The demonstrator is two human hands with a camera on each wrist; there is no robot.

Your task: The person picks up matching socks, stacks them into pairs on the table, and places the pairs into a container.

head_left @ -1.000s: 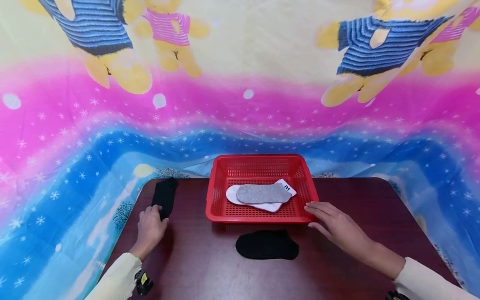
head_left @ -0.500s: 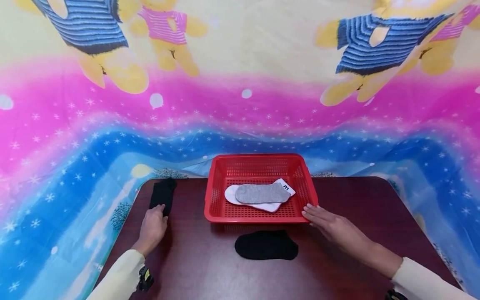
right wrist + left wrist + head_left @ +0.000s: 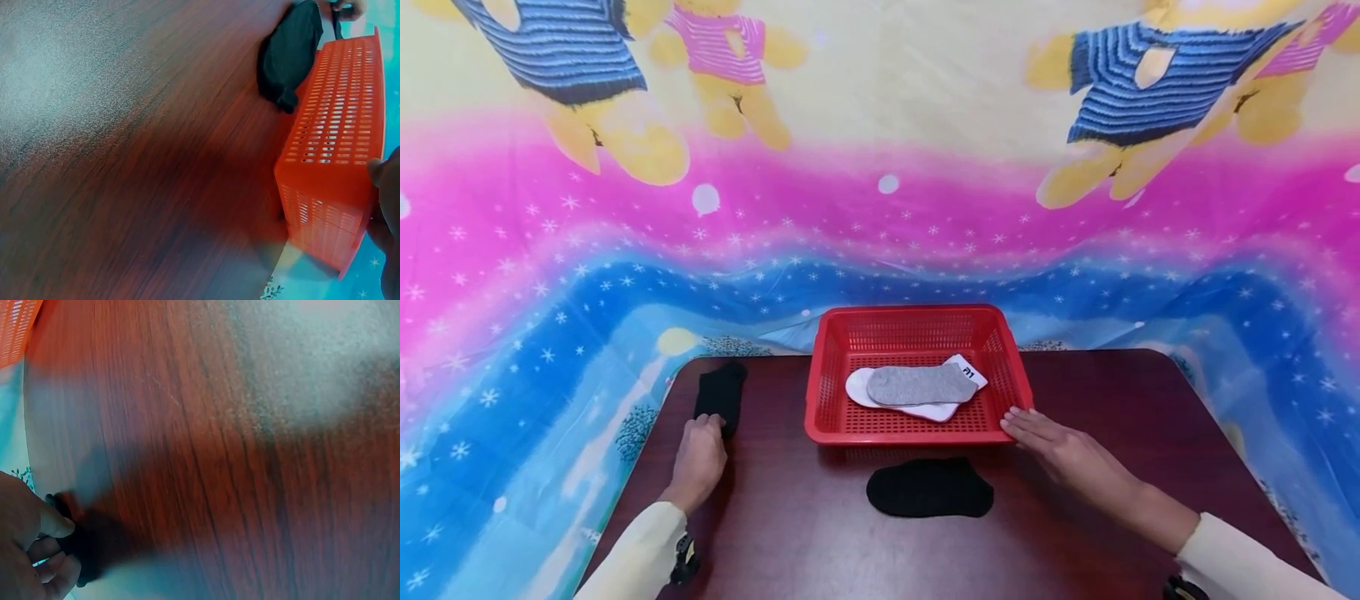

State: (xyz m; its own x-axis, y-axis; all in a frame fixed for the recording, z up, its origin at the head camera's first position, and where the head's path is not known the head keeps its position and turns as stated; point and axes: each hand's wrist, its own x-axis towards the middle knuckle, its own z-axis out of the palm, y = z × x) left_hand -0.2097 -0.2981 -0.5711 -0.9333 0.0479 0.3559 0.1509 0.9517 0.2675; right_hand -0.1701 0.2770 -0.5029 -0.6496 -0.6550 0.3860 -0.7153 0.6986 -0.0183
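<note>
At the table's left side a black sock (image 3: 721, 392) lies lengthwise, and my left hand (image 3: 698, 458) pinches its near end. In the left wrist view the thumb (image 3: 57, 526) and curled fingers close on the dark fabric (image 3: 81, 550). My right hand (image 3: 1067, 450) rests at the near right corner of a red plastic basket (image 3: 917, 437), its fingers extended over the rim. A grey sock (image 3: 921, 386) lies on a white sock (image 3: 859, 389) inside the basket. Another black sock (image 3: 929, 487) lies flat in front of the basket.
The dark brown wooden table (image 3: 805, 542) has rounded far corners. A patterned cloth with cartoon bears (image 3: 880, 217) hangs behind and along both sides. The basket stands near the table's far edge.
My left fingers have drawn together on the near end of the left black sock. My right fingers have settled onto the basket's corner. The view has shifted slightly.
</note>
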